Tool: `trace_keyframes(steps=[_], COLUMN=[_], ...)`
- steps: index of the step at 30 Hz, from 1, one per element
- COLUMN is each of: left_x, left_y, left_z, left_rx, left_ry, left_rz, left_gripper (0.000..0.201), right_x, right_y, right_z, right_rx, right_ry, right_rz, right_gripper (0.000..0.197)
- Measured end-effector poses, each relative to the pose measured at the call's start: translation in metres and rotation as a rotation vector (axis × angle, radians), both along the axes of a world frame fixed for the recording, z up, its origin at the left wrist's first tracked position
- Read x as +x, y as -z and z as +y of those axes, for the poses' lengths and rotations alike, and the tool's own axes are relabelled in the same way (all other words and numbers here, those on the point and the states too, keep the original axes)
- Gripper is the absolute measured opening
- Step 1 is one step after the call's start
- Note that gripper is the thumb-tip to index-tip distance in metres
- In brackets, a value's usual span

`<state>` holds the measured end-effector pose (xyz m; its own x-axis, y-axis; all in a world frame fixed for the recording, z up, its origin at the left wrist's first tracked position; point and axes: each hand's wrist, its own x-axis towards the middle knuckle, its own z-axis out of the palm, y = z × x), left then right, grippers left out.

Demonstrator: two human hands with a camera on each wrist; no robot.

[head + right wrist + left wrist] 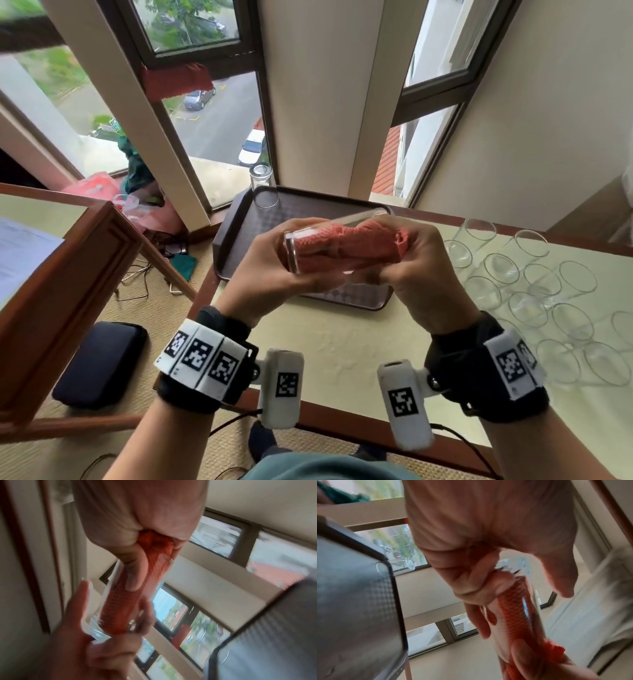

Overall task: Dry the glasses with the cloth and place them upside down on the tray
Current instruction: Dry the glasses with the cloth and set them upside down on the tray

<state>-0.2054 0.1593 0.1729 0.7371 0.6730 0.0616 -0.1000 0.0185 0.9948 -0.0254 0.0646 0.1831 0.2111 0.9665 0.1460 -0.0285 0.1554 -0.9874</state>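
Only overhead: upturned glass [263, 185] on tray [236, 219], clear of wrist blur.

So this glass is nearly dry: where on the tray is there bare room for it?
The tray holds one upturned glass at its far left corner; the rest looks bare. The table right of it is crowded with glasses.

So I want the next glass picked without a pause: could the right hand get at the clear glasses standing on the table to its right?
Probably not yet. The right hand grips the red cloth stuffed in the held glass. The clear glasses stand open and unblocked beside it.
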Motion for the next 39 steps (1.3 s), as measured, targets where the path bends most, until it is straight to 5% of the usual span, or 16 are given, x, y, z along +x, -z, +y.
trace_keyframes(steps=[2, 5, 9, 13, 19, 24, 26, 33, 36, 39], left_x=[0.000, 0.000, -0.007, -0.012, -0.022, -0.033, -0.038, -0.067, -0.081, -0.095], left_y=[-0.001, 0.002, 0.004, 0.012, 0.010, 0.013, 0.018, 0.019, 0.021, 0.020], left_z=[0.001, -0.001, 0.000, 0.004, 0.011, 0.022, 0.028, 0.046, 0.055, 0.068], left_rx=[-0.156, -0.162, 0.114, 0.340, -0.006, 0.352, 0.487, -0.116, -0.095, 0.183], left_ry=[0.004, -0.090, -0.157, -0.154, -0.091, -0.190, -0.196, -0.011, -0.100, -0.163], left_rz=[0.026, 0.012, -0.006, 0.010, 0.019, 0.056, 0.074, 0.040, 0.012, 0.014], left_gripper=[0.083, 0.054, 0.063, 0.076, 0.073, 0.067, 0.071, 0.069, 0.060, 0.061], right_x=[-0.003, -0.013, -0.015, -0.012, -0.028, -0.037, -0.039, -0.068, -0.086, -0.096], right_y=[0.005, 0.007, 0.000, 0.000, 0.009, 0.005, 0.004, 0.012, 0.015, 0.010], right_z=[0.001, 0.002, 0.007, 0.015, 0.023, 0.033, 0.037, 0.051, 0.069, 0.083], right_rx=[0.044, 0.072, 0.010, -0.076, 0.004, -0.039, -0.076, -0.023, -0.061, -0.094], right_ry=[0.064, 0.100, 0.029, -0.024, 0.061, 0.035, 0.008, 0.010, -0.004, -0.047], right_rz=[-0.086, -0.200, -0.128, -0.016, -0.113, -0.142, -0.107, -0.072, -0.092, -0.050], right_gripper=[0.059, 0.059, 0.042, 0.052, 0.058, 0.038, 0.044, 0.044, 0.045, 0.039])
